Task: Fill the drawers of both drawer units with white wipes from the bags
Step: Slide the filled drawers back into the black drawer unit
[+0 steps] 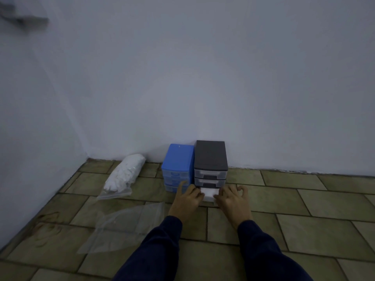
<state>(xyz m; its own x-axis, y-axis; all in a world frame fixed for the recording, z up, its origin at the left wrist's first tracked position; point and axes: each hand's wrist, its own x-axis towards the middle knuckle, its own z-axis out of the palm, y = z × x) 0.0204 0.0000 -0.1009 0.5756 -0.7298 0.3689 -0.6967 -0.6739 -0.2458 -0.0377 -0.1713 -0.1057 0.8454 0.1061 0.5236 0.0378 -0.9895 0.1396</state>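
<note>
Black drawer unit (210, 159) sits against the wall on the tiled floor (304, 220), blue drawer unit (177, 165) touching its left side. Black unit's bottom drawer (209, 197) is pulled out, white wipes (209, 192) inside. Left hand (187, 198) is at the drawer's left edge, fingers curled over the wipes, index finger extended toward the blue unit. Right hand (231, 199) is at its right edge, fingers curled; actual grip can't be told. Full bag of wipes (124, 175) lies left of the blue unit near the wall corner; empty clear bag (125, 226) lies flat nearer the person.
</note>
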